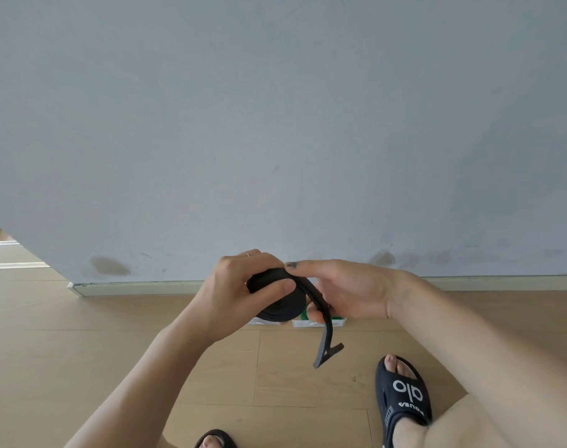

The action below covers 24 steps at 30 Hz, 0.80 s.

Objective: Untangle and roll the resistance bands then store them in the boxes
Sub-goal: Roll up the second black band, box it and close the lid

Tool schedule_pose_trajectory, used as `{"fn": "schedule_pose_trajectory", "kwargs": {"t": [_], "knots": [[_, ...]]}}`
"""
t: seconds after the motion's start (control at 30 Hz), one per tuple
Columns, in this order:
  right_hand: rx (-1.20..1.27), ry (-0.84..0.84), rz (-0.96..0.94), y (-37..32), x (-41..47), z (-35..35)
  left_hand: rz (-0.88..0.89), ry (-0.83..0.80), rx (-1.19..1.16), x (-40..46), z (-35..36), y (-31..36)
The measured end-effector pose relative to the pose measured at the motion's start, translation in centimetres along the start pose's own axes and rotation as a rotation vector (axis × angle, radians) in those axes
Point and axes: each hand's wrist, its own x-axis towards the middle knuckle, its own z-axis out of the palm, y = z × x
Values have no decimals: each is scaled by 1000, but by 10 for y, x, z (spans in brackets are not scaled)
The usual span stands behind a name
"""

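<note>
A black resistance band is wound into a flat coil held up in front of me. My left hand grips the coil, thumb pressed across its face. My right hand holds the band's loose stretch, which passes over its fingers, with the index finger laid along the coil's top. The free tail hangs down below my right hand and ends in a fold. Behind my hands, white boxes sit on the floor by the wall, mostly hidden, with something green showing in one.
A grey-white wall with a baseboard fills the upper view. Light wooden floor lies below. My feet in black slides stand at the bottom right and bottom centre. A doorway threshold shows at the far left.
</note>
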Motion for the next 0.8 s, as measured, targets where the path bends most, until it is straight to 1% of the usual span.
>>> {"fn": "schedule_pose_trajectory", "kwargs": {"t": [0.03,0.13,0.2,0.27,0.37,0.4,0.43,0.5,0.57,0.63,0.73,0.8], "knots": [[-7,17,-7,1,0,-1,0,-4,11,0,1,-1],[-109,150,-40,1,2,3,15,-33,135,1,4,-5],[-144,194,-54,0,1,4,41,-36,157,1,7,-4],[-159,153,-50,-5,-5,7,38,-18,104,1,7,-2],[-104,14,-22,-11,-15,10,16,-18,12,-1,3,0],[-111,13,-29,-10,-14,9,5,-30,11,-1,2,1],[-149,47,-33,-9,-12,9,-7,-43,30,-1,1,0],[-270,181,-22,-5,-5,11,-19,-59,110,0,2,0],[-349,275,10,-2,0,14,5,-59,172,1,4,0],[-324,249,23,-4,-1,14,3,-57,162,2,4,-2],[-128,138,60,-7,-7,4,-91,-38,85,1,-2,-3],[-68,144,52,-8,-9,-5,-140,-19,48,1,-6,-3]]}}
